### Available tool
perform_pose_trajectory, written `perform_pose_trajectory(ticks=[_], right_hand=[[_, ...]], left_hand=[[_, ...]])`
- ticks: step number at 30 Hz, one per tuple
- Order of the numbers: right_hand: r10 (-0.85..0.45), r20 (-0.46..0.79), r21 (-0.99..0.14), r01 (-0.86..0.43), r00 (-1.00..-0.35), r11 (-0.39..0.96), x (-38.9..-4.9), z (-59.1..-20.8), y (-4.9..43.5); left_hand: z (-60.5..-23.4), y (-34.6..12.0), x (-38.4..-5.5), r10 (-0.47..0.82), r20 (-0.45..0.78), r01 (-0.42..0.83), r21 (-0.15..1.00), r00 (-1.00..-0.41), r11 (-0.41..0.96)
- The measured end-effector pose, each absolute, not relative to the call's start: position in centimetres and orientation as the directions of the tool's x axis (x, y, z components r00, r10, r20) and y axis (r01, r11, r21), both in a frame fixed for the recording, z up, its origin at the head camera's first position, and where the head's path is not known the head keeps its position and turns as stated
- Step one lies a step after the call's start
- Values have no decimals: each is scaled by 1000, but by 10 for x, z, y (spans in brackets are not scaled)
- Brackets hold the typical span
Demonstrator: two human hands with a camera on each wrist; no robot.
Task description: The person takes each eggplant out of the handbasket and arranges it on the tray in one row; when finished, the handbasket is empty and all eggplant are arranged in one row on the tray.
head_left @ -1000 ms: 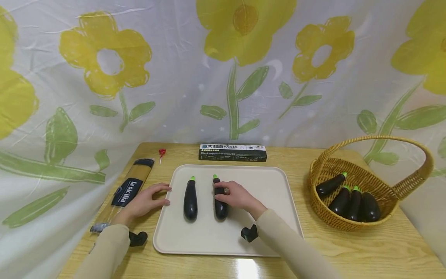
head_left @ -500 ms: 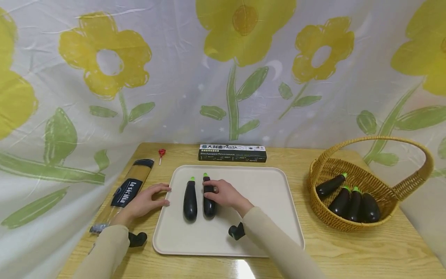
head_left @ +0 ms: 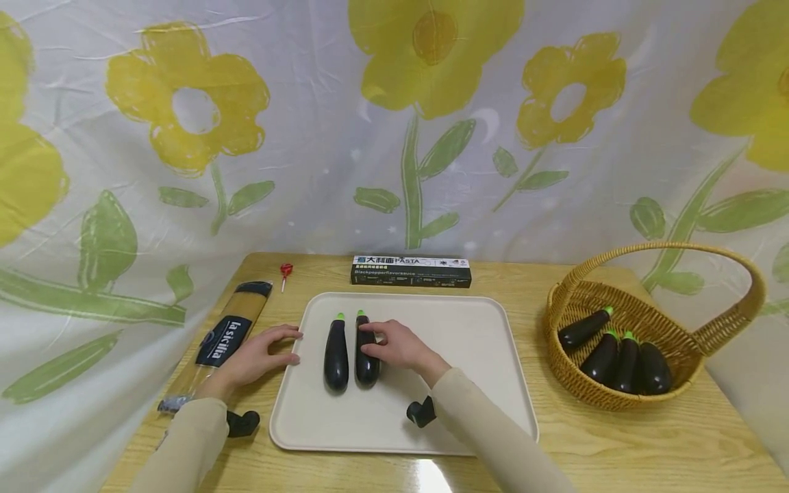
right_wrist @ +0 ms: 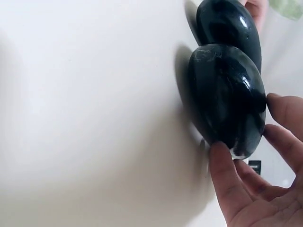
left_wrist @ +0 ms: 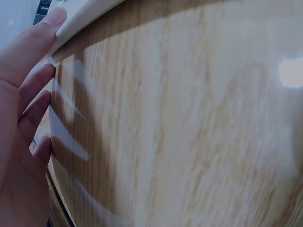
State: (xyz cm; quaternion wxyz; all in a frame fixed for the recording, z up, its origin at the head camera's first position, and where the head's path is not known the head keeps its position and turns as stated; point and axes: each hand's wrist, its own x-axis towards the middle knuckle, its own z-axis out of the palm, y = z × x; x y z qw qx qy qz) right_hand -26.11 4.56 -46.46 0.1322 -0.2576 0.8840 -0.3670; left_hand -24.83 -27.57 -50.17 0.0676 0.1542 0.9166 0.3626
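Note:
On the cream tray (head_left: 468, 411), two dark eggplants with green stem ends lie side by side, a narrow gap between them. My right hand (head_left: 401, 346) holds the right eggplant (head_left: 368, 373) between thumb and fingers around its upper middle. In the right wrist view the rounded end of this eggplant (right_wrist: 227, 94) faces the camera, with the fingertips against its sides. Behind it shows the left eggplant (right_wrist: 225, 23). At the tray's left edge rests my left hand (head_left: 255, 356), fingers relaxed and gripping nothing. The left wrist view shows its thumb against the tray rim (left_wrist: 78, 19).
A wicker basket (head_left: 557, 370) with several eggplants stands at the right. A spaghetti pack (head_left: 224, 339) lies left of the tray, partly behind the left arm. A pasta box (head_left: 411, 272) and a red lollipop (head_left: 286, 270) are at the back of the table.
My right hand has slid the right eggplant leftward across the tray, close to the other eggplant. In the last half second it moved only slightly. My left hand has stayed put.

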Motion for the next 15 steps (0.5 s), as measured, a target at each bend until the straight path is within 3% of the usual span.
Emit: perform_pose_trajectory(ticks=[15], right_hand=[[-553, -51, -755, -330, -831, 566, -260, -466, 47]], left_hand=[[-499, -274, -248, 323, -17, 227, 678, -946, 700]])
